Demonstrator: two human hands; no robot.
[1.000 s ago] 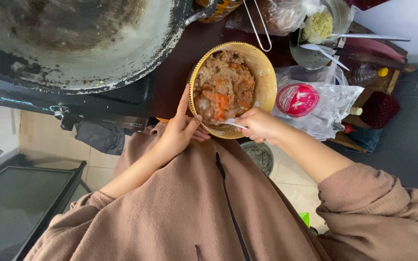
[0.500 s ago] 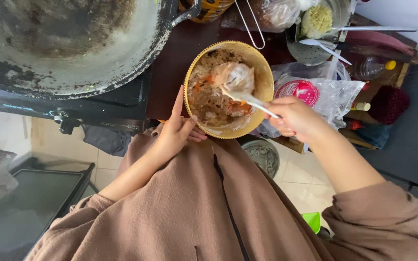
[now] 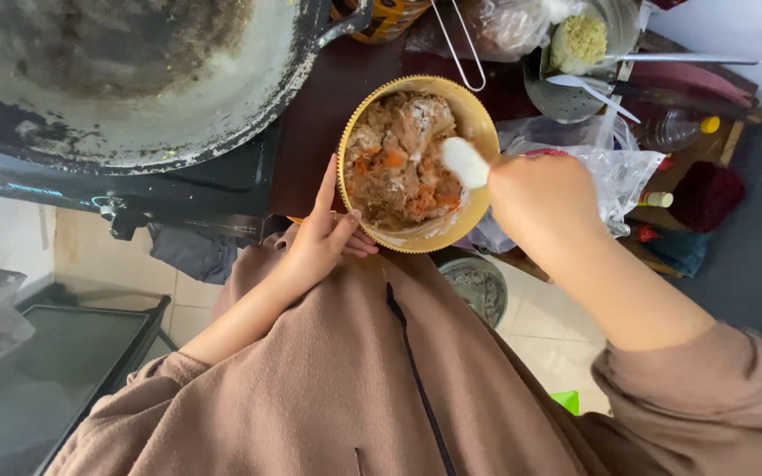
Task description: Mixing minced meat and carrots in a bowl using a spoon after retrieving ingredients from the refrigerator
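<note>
A yellow bowl (image 3: 478, 141) of mixed rice and vegetables sits on a dark table (image 3: 328, 106) beside a large wok (image 3: 134, 79). The left hand (image 3: 324, 238) steadies the bowl's near rim, fingers spread. The right hand (image 3: 544, 198) is closed on a white spoon (image 3: 466, 162) — blurred, apparently loaded — over the bowl.
</note>
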